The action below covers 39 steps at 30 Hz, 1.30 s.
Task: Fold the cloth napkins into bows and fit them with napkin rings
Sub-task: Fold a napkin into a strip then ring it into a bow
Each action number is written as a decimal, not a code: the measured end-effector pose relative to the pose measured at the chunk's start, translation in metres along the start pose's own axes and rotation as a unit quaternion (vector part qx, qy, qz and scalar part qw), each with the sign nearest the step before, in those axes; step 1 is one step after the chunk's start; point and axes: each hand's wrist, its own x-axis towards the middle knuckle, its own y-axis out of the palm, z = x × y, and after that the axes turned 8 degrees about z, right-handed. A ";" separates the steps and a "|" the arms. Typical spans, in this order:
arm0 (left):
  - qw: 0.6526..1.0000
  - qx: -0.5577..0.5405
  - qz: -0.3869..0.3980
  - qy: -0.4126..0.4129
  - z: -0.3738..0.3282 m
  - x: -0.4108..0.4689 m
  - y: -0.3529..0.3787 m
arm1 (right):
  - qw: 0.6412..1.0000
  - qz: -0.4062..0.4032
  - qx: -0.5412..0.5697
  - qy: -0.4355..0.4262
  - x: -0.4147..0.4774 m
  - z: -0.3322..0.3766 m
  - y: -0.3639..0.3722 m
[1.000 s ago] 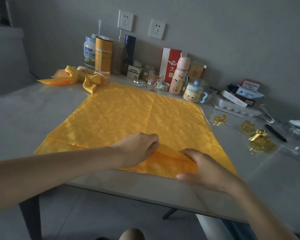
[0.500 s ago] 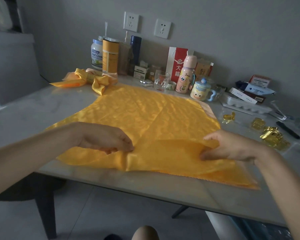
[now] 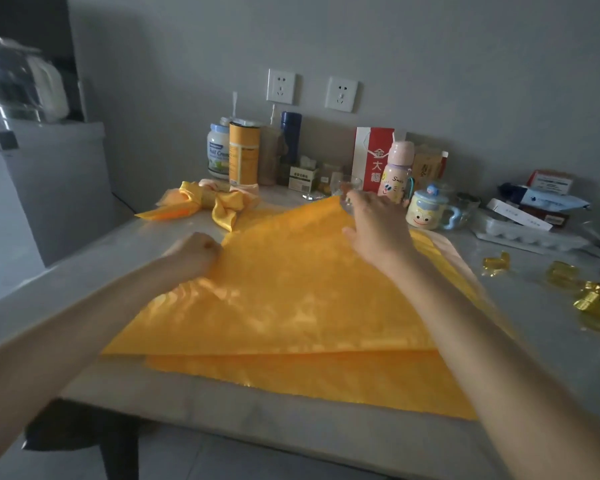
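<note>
Finished bow (image 3: 219, 202) sits near the far left corner of the table (image 3: 118, 244). Our left hand (image 3: 193, 254) is curled up, gripping the left side of the yellow napkin (image 3: 291, 306), which lies doubled over mid-table. Our right hand (image 3: 374, 226) is at its far corner, but it's too blurry to tell if it's pinching. Gold napkin rings (image 3: 596, 299) are by the right edge.

A head-worn camera looks forward and down, close over the table (image 3: 84, 271).

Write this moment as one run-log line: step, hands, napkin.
step: folding napkin over itself | left hand: grips left edge | right hand: on far corner, hold unclear | rings: untouched, right
</note>
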 end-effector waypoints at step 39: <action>0.908 0.344 0.064 0.232 0.015 -0.064 0.040 | 0.951 0.238 0.187 -0.064 -0.039 0.001 0.096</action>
